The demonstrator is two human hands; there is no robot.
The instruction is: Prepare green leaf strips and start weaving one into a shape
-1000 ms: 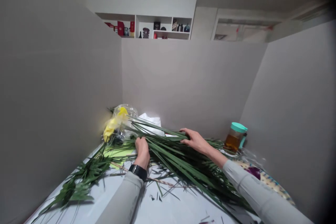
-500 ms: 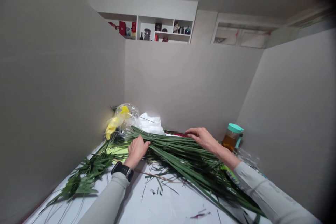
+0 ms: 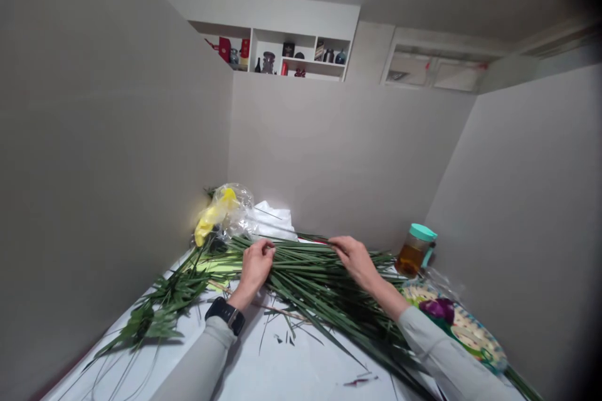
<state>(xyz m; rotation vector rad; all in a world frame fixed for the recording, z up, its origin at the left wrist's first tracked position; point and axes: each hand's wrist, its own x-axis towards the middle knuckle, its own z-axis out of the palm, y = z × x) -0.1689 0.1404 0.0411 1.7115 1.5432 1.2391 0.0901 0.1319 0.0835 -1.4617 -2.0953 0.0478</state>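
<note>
- Lying lower at their left end than 1 second ago, the long green leaves (image 3: 305, 269) leave more of the white bag (image 3: 273, 220) showing; the bundle seems better levelled.
- The leaves spread across the surface (image 3: 268, 376), under and between the 2 hands.
- Left hand (image 3: 256, 264): fingers curled nearly closed against the bundle; any pinch cannot be told.
- Right hand (image 3: 355, 259): fingers slightly bent at the far edge; grip unclear.

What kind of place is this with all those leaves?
Probably a small indoor work corner, maybe a cubicle, though I can't be sure. There's a white table with long green leaves on it, grey walls on three sides, and a white shelf beyond.
</note>
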